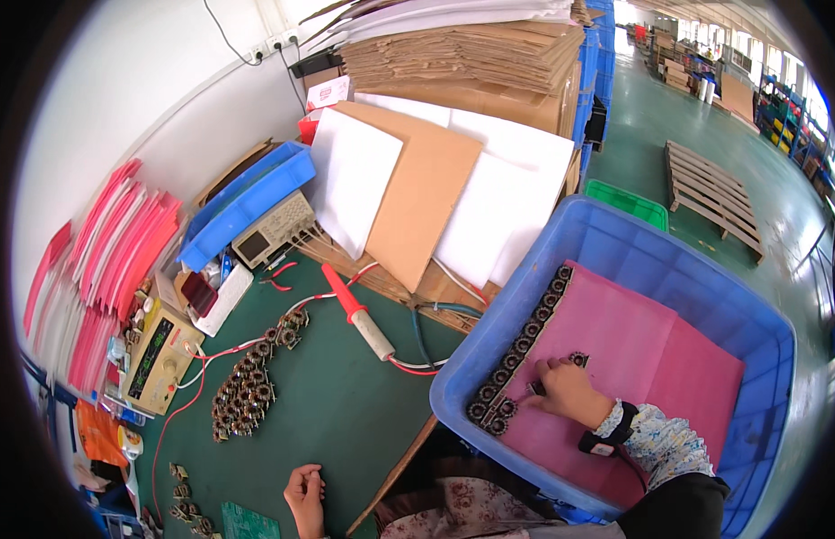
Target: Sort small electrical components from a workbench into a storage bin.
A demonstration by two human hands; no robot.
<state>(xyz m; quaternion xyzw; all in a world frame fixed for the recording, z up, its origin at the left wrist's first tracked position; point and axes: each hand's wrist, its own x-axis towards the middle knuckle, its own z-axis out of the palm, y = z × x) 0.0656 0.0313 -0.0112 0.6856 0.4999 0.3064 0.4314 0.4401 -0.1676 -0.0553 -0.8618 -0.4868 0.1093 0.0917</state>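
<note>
Inside the blue plastic bin [705,283], my right hand [570,391] is low over a pink sheet [611,310], fingers closed on a small dark coil part [536,388]. Another coil part [579,359] shows just beyond its knuckles. Along the bin's left side stands a row of ring-shaped coils [525,344], with a short second row [501,417] begun beside its near end. My left hand [305,490] rests by the near edge of the green table mat [346,422], its fingers loosely curled with nothing seen in them.
A large cluster of coils [244,395] covers part of the mat. Several more coils [181,492] lie near a green circuit board [249,521]. A red-tipped probe [359,314] with cables lies beyond. Bench instruments [161,359], pink folders [121,242] and stacked cardboard [462,54] line the back.
</note>
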